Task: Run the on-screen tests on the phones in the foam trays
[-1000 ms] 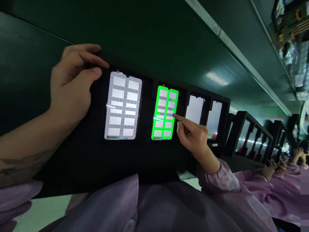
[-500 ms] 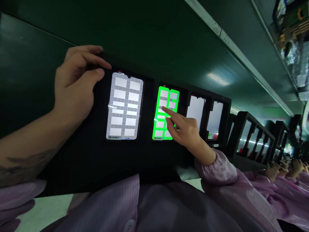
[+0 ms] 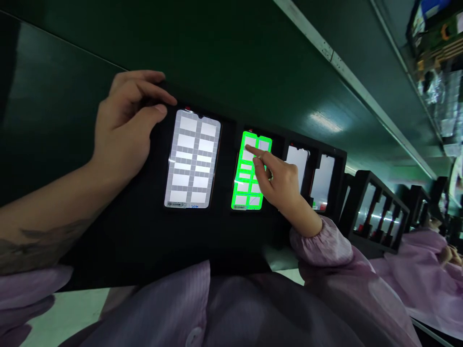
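Note:
My right hand points with its index finger at the upper left part of a lit phone screen; the other fingers are curled and hold nothing. Green bands and white blocks fill that screen, with thin lines across it. My left hand rests at the upper left corner of a black holder, fingers bent but apart, nothing visible in them. Beside it lies a phone screen with a grey and white block pattern. Further right in the same holder are a plain pale screen and another pale screen.
A second black holder with several screens stands to the right. Behind my holder runs a dark green surface with a metal strip. At far right are a co-worker's pink sleeve and a hand.
My right index finger has moved up the green screen, and more green shows in the middle and lower part. The view has shifted slightly; my left hand keeps its place at the holder's corner.

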Action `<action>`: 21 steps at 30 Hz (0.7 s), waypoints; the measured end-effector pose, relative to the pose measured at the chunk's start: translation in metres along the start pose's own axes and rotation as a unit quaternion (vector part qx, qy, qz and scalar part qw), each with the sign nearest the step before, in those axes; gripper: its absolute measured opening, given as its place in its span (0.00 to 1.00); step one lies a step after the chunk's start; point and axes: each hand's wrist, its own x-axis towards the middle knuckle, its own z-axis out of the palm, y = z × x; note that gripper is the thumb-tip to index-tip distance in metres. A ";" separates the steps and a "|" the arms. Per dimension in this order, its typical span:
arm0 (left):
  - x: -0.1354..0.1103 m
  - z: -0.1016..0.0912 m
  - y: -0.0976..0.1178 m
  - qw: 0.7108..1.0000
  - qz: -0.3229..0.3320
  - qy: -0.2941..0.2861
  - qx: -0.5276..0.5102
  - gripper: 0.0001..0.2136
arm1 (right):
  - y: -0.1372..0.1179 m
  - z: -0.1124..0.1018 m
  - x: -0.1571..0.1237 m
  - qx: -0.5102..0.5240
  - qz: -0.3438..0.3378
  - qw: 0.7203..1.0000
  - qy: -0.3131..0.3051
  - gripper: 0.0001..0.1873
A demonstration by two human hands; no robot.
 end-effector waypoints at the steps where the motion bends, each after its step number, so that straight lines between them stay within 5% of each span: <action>1: 0.000 -0.001 -0.002 1.000 0.002 -0.005 -0.003 0.11 | 0.001 -0.001 0.000 0.000 0.002 1.000 0.001 0.19; 11: 0.001 -0.003 -0.001 1.000 0.003 -0.014 0.015 0.11 | 0.007 -0.023 -0.013 -0.037 0.043 0.996 0.068 0.18; 21: 0.002 0.000 -0.005 1.000 0.007 -0.012 0.020 0.10 | -0.011 -0.029 0.011 -0.016 -0.039 0.998 0.053 0.15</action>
